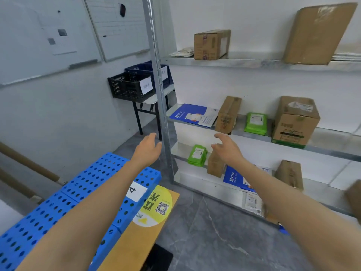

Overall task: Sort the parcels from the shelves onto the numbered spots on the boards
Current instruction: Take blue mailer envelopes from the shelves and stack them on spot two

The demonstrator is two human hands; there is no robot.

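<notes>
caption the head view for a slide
Empty left hand and right hand reach toward parcel shelves beside the blue board numbered 4

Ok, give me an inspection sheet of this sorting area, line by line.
Surface: blue perforated board with a white label reading 4.
Job's things: cardboard boxes, green pouches and blue envelopes on the metal shelves.
Clutter: black crate and blue crate on a small table; yellow sticker beside the board.
Hands: left hand and right hand open, holding nothing, raised toward the shelves.
Cables: nothing seen.
Surroundings: whiteboards on the wall, grey floor.
</notes>
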